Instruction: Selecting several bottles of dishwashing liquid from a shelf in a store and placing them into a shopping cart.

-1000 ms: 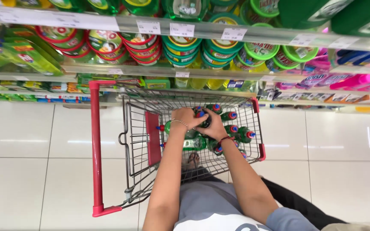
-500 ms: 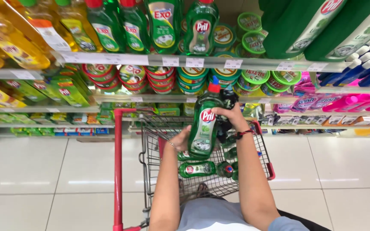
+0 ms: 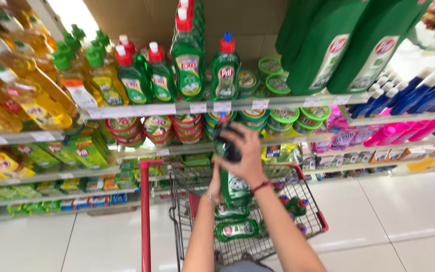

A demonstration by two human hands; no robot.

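Hands [image 3: 235,161] clasping green bottle [image 3: 233,184], upright, long axis vertical, cap up, above cart [image 3: 298,221]

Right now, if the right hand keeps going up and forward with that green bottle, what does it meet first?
Probably the shelf edge with its price tags, just above the right hand and green bottle; the round tubs sit close behind. Depth is unclear.

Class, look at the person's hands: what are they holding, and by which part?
A green dish-soap bottle: right hand wraps its upper part, left hand supports its lower side.
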